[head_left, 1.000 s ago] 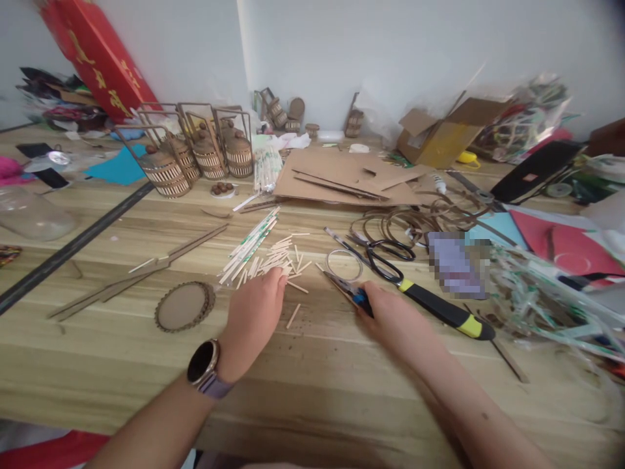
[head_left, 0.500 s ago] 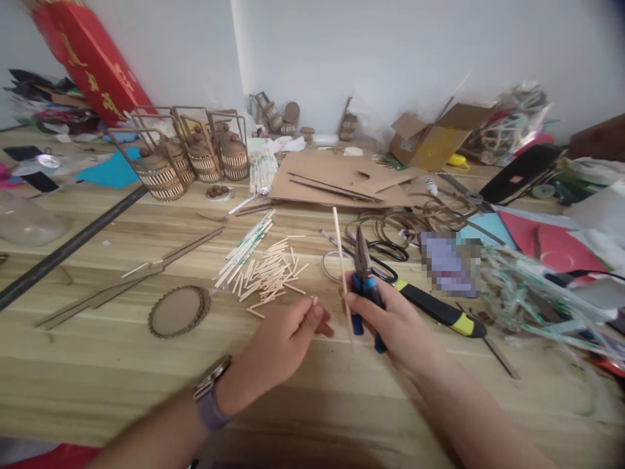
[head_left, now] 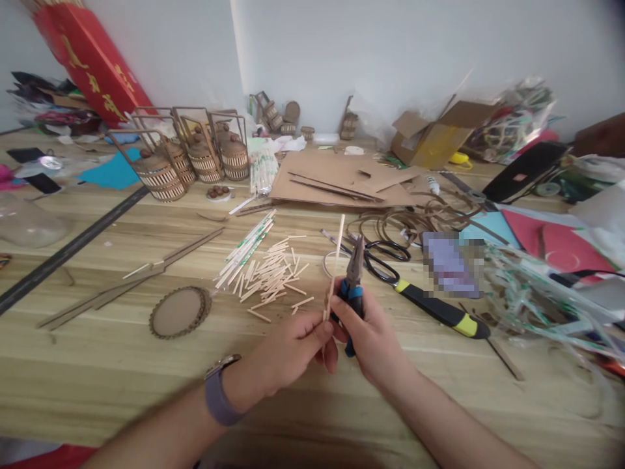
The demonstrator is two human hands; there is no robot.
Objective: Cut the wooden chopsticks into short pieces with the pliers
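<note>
My right hand [head_left: 374, 329] is closed around blue-handled pliers [head_left: 355, 267], their jaws pointing up and away from me. Its thumb and fingers also touch a thin wooden stick [head_left: 338, 251] that stands nearly upright beside the pliers. Close against it, my left hand [head_left: 303, 342] pinches the lower end of the stick, where a short piece [head_left: 325, 316] seems to lie alongside. Beyond my left hand lies a loose pile of short cut sticks [head_left: 271, 273]. Longer sticks in printed paper wrappers [head_left: 249, 244] are bundled behind the pile.
Left of the pile lies a round cardboard disc with a braided rim [head_left: 176, 312]. Several lidded miniature baskets [head_left: 163, 176] with tall handles stand at the back left. Black-and-yellow-handled scissors [head_left: 434, 306] lie at right, near coiled brown strips [head_left: 390, 228] and torn wrappers [head_left: 527, 293]. Flat cardboard [head_left: 336, 176] lies behind.
My hands have come together. My left hand moved right and towards me onto the stick's lower end, while my right hand moved slightly left with the pliers and stick.
</note>
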